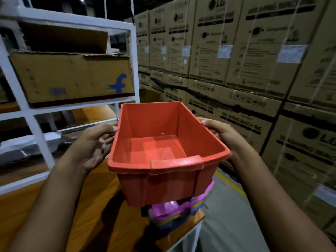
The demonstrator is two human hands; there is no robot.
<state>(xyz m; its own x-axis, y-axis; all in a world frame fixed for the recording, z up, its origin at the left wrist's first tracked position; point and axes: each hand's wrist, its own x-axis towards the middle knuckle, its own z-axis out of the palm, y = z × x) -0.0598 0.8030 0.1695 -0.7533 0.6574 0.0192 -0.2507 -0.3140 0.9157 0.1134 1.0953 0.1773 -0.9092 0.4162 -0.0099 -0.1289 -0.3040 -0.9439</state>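
An empty red plastic bin is held up in the air in front of me, above the wooden table. My left hand grips its left rim, thumb on top and fingers curled under the edge. On the opposite side, my right hand holds the right rim the same way. The bin tilts slightly towards me, so its bare floor shows. Nothing lies inside it.
A wooden table lies below, with pink and purple packets at its right corner under the bin. A white metal rack at left holds a cardboard box. Stacked appliance cartons wall the right side. A grey aisle floor runs between.
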